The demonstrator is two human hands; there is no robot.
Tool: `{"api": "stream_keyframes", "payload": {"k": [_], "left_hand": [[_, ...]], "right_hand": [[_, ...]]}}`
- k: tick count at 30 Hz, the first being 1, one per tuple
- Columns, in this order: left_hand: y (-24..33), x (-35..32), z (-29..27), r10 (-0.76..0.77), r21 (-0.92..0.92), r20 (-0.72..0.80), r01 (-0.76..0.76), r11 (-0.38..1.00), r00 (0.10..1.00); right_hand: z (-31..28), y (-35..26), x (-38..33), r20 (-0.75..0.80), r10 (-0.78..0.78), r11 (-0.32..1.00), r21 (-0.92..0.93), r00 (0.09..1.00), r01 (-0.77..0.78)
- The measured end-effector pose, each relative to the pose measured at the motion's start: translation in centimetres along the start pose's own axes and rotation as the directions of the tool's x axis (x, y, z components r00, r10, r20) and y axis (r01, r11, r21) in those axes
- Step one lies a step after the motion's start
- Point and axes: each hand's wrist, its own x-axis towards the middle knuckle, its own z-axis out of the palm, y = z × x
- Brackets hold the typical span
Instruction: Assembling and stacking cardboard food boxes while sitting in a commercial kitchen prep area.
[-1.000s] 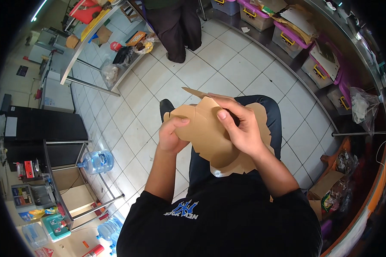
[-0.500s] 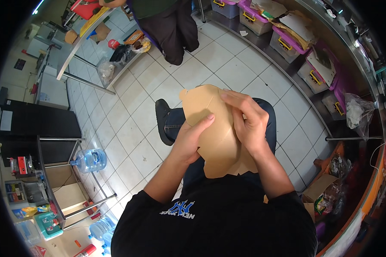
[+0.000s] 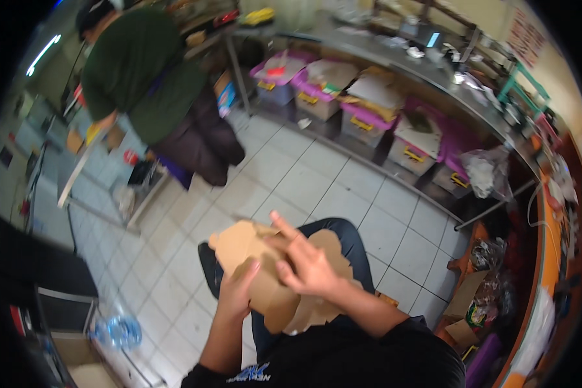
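Observation:
A flat brown cardboard piece (image 3: 252, 249) with folded flaps rests over my lap. My left hand (image 3: 238, 290) grips its left side from beneath, thumb on top. My right hand (image 3: 304, 262) presses on its middle with the fingers spread across the card. Both hands touch the cardboard. Below it show my blue-trousered leg (image 3: 343, 236) and a dark shoe (image 3: 208, 262).
A person in a green top (image 3: 139, 74) bends over at the upper left. Purple-lidded boxes (image 3: 343, 97) stand under a long metal counter (image 3: 394, 55) at the back. A water bottle (image 3: 116, 330) lies at the lower left. Bags and cartons (image 3: 478, 291) crowd the right.
The view has swung up, showing the person in green and the counter. My hands have kept hold of the cardboard and folded it further; my right hand now lies flatter on it.

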Motion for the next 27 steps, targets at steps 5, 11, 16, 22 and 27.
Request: {"api": "stream_keyframes", "payload": {"k": [5, 11, 16, 22, 27], "left_hand": [[0.5, 0.2, 0.1, 0.051, 0.001, 0.113, -0.052, 0.999, 0.992], [0.2, 1.0, 0.1, 0.060, -0.010, 0.067, -0.059, 0.998, 0.996], [1.4, 0.9, -0.7, 0.029, 0.072, 0.029, -0.031, 0.997, 0.999], [0.1, 0.8, -1.2, 0.005, 0.066, -0.014, -0.004, 0.998, 1.000], [-0.3, 0.5, -0.9, -0.045, 0.015, 0.025, 0.045, 0.999, 0.999]], "right_hand": [[0.0, 0.0, 0.1, -0.049, -0.090, 0.995, -0.047, 0.995, 0.088], [0.1, -0.1, -0.9, 0.072, 0.011, 0.994, -0.105, 0.997, -0.003], [0.0, -0.2, -0.4, 0.177, -0.128, 0.926, -0.332, 0.976, 0.182], [-0.2, -0.4, -0.9, 0.219, -0.028, 0.968, -0.237, 0.975, 0.081], [-0.7, 0.7, 0.3, 0.191, -0.195, 0.928, -0.282, 0.962, 0.244]]}}
